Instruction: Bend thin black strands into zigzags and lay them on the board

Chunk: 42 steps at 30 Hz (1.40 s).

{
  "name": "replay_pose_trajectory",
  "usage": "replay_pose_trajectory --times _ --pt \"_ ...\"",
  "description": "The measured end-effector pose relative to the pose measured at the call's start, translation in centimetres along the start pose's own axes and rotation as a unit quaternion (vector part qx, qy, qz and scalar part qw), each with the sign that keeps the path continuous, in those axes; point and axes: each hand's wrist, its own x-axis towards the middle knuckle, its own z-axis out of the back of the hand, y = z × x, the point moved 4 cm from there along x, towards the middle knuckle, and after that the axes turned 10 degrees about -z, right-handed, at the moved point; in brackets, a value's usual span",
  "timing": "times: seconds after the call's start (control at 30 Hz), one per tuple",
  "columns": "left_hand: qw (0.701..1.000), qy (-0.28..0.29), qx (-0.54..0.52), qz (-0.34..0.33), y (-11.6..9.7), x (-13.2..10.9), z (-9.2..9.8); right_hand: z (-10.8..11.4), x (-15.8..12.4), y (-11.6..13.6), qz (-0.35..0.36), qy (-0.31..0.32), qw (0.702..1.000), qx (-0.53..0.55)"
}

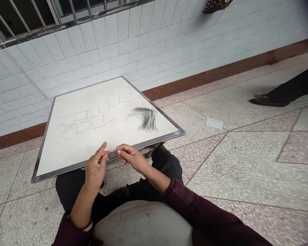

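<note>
My left hand (96, 164) and my right hand (132, 158) come close together at the near edge of the white table (79, 153), fingertips pinched. Between them they hold a thin wire (125, 168), whose bent end hangs below my right hand; its part between the fingertips is too fine to follow. On the tabletop lies a loose bunch of thin dark straight wires (148, 119), right of centre. Several wires bent into zigzag steps (88, 121) spread in rows across the middle and left.
A metal rim (66, 169) edges the table, which stands by a white tiled wall (113, 51). Barred windows (41, 13) are above. On the speckled floor (246, 153) lies a white paper piece (214, 123). Another person's leg and shoe (272, 101) show at right.
</note>
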Motion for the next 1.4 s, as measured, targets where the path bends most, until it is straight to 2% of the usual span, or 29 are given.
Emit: replay_pose_trajectory --times 0.23,0.37,0.5,0.83,0.97,1.23,1.33,1.4 --pt "0.993 0.066 0.079 -0.063 -0.2 -0.2 -0.5 0.1 0.3 -0.6 -0.028 -0.002 0.997 0.076" --pt "0.981 0.114 0.121 -0.099 -0.2 -0.3 -0.5 0.5 0.2 -0.7 -0.042 0.007 0.996 0.077" --pt "0.974 0.151 0.135 -0.101 -0.5 -0.2 -0.5 0.8 0.1 -0.6 -0.048 0.026 0.997 0.053" --pt "0.969 0.149 0.125 -0.153 -1.7 -0.3 -0.8 1.0 -0.3 -0.4 -0.038 0.049 0.998 0.030" --pt "0.961 0.167 0.136 -0.172 -1.8 -0.3 -0.7 1.0 -0.2 -1.0 -0.042 0.057 0.997 0.039" --pt "0.975 0.141 0.110 -0.130 -1.7 -0.4 -0.5 0.8 -0.1 -1.2 -0.049 0.063 0.995 0.064" --pt "0.990 0.111 0.057 -0.070 -1.9 -0.2 0.0 0.8 -0.2 -0.8 -0.047 0.052 0.995 0.065" --pt "0.995 0.093 -0.020 -0.012 -1.7 -0.1 0.2 0.7 -0.2 -0.6 -0.045 0.049 0.996 0.062"
